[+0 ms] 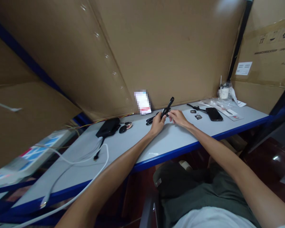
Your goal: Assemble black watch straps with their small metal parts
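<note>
A black object with several long arms (171,102), perhaps a folding stand, is held over the middle of the grey table. My left hand (158,123) is closed around its lower part, beside two dark arms that point left. My right hand (177,117) has its fingers pinched together at the object's right side; what they grip there is too small to make out. Behind the hands, a phone with a lit, blurred screen (143,103) leans against the cardboard wall.
On the grey table (142,150), a black pouch (108,127), small dark round items (122,129) and a white cable (106,158) lie left. A black phone (214,114), small metallic pieces (198,117), plastic packaging (218,106) and a bagged cup (224,91) are right.
</note>
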{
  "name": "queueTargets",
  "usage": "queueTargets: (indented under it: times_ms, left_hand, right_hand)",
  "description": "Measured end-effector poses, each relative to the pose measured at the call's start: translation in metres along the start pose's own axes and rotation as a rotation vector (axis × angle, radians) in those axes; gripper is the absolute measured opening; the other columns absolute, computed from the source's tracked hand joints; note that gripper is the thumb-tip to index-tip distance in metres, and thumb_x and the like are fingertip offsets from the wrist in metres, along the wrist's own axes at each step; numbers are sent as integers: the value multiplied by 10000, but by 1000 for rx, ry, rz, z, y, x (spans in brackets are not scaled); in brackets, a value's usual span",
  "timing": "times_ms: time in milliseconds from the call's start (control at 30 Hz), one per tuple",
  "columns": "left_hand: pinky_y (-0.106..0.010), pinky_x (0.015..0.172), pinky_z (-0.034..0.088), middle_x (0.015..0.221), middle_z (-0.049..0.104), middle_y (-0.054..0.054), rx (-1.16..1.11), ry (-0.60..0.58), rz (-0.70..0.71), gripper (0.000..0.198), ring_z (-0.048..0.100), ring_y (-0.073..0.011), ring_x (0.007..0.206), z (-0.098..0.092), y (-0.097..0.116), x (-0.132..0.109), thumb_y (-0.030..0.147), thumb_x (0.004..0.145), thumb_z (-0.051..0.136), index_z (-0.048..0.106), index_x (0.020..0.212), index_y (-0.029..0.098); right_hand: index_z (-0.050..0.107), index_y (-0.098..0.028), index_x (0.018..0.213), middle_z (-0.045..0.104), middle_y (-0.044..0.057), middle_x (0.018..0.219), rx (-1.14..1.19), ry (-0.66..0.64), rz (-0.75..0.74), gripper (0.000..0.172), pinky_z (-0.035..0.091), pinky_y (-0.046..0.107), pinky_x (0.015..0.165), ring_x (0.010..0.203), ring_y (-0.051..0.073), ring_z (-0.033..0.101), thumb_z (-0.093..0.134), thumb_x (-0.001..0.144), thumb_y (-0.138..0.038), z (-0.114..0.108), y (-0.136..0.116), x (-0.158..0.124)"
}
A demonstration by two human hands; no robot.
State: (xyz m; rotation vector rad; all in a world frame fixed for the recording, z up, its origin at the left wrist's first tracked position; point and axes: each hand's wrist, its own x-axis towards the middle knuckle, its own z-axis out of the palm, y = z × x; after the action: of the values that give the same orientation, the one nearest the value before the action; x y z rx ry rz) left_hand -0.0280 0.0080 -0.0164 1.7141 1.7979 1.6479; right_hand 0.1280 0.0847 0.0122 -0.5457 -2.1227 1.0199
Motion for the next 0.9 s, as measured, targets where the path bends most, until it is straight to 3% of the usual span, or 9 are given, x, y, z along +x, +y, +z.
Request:
queueTargets:
  times_ms: [267, 900]
  left_hand:
    - [-277, 610, 346, 682, 546, 13, -6, -39, -20, 203, 477, -153, 633, -1, -2, 0, 368, 941, 603, 518, 839, 214]
    - [-284, 605, 361, 678, 554, 8, 2, -33, 21, 263, 497, -164, 643, 0, -4, -1, 447, 958, 584, 529, 840, 218]
  right_hand:
    - [588, -158, 727, 647, -25, 628, -3, 2, 16, 314, 427, 191, 583, 461, 68, 534, 525, 1020, -247, 0, 0, 0]
    - [588, -162, 722, 649, -24, 635, 19, 2, -3, 317, 423, 196, 561, 459, 71, 527, 523, 1018, -253, 0, 3, 0]
